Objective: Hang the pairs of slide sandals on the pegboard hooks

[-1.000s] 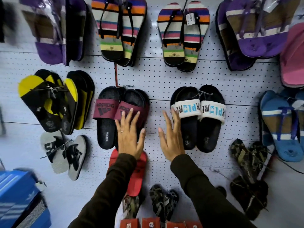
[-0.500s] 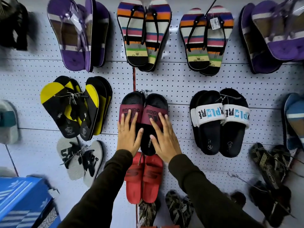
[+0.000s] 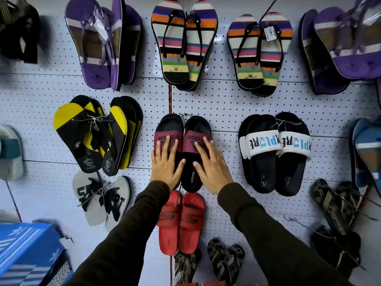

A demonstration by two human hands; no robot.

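Note:
A pair of black slide sandals with maroon straps (image 3: 192, 129) hangs from a hook (image 3: 182, 114) at the middle of the white pegboard (image 3: 222, 104). My left hand (image 3: 165, 164) lies flat on the left sandal, fingers spread over its strap. My right hand (image 3: 212, 166) lies flat on the right sandal, fingers spread up to the strap. Neither hand grips anything. Right below hangs a red pair of slides (image 3: 181, 221).
Black slides with white straps (image 3: 276, 151) hang to the right, yellow-and-black flip-flops (image 3: 92, 133) to the left, grey ones (image 3: 101, 199) below them. Striped (image 3: 183, 44) and purple pairs (image 3: 103, 46) fill the top row. A blue shoebox (image 3: 26, 252) sits at lower left.
My right hand moved left from the bare board onto the right maroon-strapped sandal. The pair now hangs straight, side by side. The view shifted left and upward.

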